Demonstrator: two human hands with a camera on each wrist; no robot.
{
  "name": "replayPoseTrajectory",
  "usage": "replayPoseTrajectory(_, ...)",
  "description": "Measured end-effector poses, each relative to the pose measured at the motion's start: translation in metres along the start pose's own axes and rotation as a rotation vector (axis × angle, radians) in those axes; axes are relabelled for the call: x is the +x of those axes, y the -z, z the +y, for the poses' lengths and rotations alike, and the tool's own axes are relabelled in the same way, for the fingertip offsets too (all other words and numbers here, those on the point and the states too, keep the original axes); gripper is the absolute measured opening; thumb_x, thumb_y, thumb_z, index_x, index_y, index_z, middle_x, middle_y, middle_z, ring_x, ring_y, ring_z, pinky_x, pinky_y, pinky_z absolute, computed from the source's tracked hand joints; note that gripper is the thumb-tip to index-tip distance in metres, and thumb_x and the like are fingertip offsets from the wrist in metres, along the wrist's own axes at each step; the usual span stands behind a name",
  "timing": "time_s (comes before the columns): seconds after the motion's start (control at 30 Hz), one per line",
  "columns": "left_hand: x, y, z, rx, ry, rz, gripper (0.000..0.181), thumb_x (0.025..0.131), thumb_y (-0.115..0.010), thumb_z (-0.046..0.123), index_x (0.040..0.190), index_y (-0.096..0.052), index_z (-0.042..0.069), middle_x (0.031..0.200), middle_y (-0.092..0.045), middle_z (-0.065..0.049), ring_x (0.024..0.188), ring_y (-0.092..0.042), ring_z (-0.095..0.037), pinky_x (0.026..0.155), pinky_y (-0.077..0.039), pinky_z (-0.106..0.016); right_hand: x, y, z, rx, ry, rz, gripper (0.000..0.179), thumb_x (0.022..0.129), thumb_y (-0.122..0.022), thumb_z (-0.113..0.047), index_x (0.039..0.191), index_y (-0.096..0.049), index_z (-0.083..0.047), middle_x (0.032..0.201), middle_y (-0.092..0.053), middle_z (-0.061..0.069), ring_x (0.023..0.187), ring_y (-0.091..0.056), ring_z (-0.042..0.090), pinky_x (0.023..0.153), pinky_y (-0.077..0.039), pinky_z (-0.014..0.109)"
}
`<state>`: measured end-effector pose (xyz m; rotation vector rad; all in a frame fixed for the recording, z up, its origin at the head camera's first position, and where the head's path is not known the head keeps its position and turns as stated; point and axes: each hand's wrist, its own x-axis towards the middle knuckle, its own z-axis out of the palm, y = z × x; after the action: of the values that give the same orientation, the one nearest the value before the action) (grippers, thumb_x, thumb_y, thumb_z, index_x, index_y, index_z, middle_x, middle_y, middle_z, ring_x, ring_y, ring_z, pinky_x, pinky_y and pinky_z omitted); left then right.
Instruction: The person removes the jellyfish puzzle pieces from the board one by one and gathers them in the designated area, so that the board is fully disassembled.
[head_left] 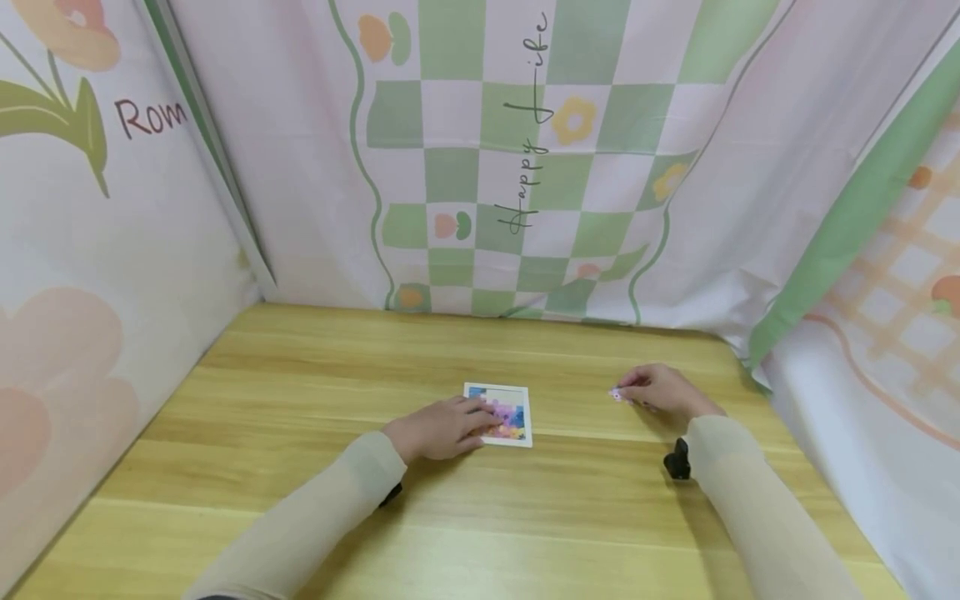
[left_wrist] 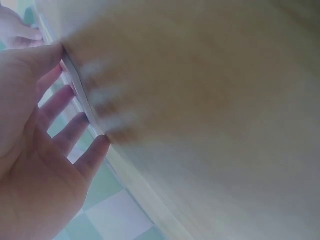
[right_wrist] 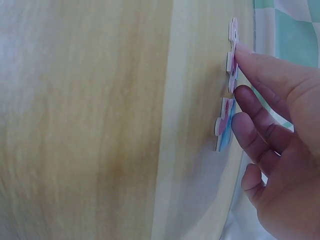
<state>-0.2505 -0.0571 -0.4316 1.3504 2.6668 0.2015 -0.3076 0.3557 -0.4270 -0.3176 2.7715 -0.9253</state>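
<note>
A jigsaw puzzle (head_left: 517, 414) in a white square frame lies on the table, its lower part filled with pink, purple, blue and yellow pieces and a pale area at its top. My left hand (head_left: 444, 429) rests on it with fingers spread; in the left wrist view the fingertips (left_wrist: 102, 142) touch the frame, seen edge-on. Off to the right, my right hand (head_left: 663, 390) pinches a pink puzzle piece (right_wrist: 232, 62) between thumb and forefinger. A second pink and blue piece (right_wrist: 223, 127) is just beside it, under the other fingers.
The wooden table (head_left: 300, 375) ends at a white curtain with green checks (head_left: 525, 167) at the back. Printed cloth hangs at the left (head_left: 112, 292) and right (head_left: 900, 333) sides. A small black device (head_left: 678, 460) sits at my right wrist.
</note>
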Motion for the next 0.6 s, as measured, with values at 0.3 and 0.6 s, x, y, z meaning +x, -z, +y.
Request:
replayPoseTrajectory(0.3, 0.0002, -0.0016, -0.0015, -0.002, -0.044, 0.034, 0.041, 0.107, -0.051, 0.025, 0.146, -0.05, 0.012, 0.147, -0.046, -0.011, 0.134, -0.046, -0.03, 0.113, -0.037, -0.042, -0.001, 0.001, 0.002, -0.001, 0.015, -0.006, 0.025, 0.098, -0.067, -0.023, 0.109, -0.07, 0.0, 0.077, -0.064, 0.005, 0.062, -0.054, 0.016, 0.054, -0.047, 0.026)
replayPoseTrajectory(0.6, 0.0005, -0.0022, -0.0004, 0.033, -0.033, 0.042, 0.04, 0.107, -0.051, 0.026, 0.145, -0.053, 0.015, 0.151, -0.045, -0.007, 0.138, -0.043, -0.027, 0.114, -0.036, -0.041, -0.0041, 0.0018, -0.0027, -0.001, 0.003, -0.026, 0.031, 0.101, -0.063, -0.027, 0.116, -0.068, 0.0, 0.089, -0.067, 0.006, 0.066, -0.055, 0.019, 0.056, -0.049, 0.03)
